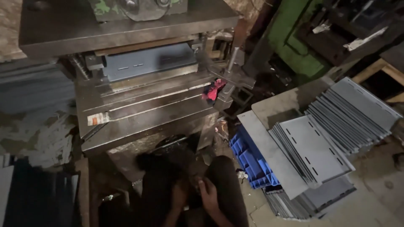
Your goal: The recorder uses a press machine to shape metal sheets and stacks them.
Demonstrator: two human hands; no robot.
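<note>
Grey slotted metal sheets (313, 153) lie fanned over a blue crate (248, 157) on the floor, right of the press (143, 84). Left hand (179, 195) and right hand (208, 193) rest low on dark knees, fingers curled; grip unclear, too dim. Red rag (213, 90) hangs at the press's right edge.

Dark trousers (227, 185) over both legs, plain, unmarked. Forearms bare, no sleeves showing. Both hands, left (179, 195) and right (208, 194), bare: no gloves, rings or watch visible.
</note>
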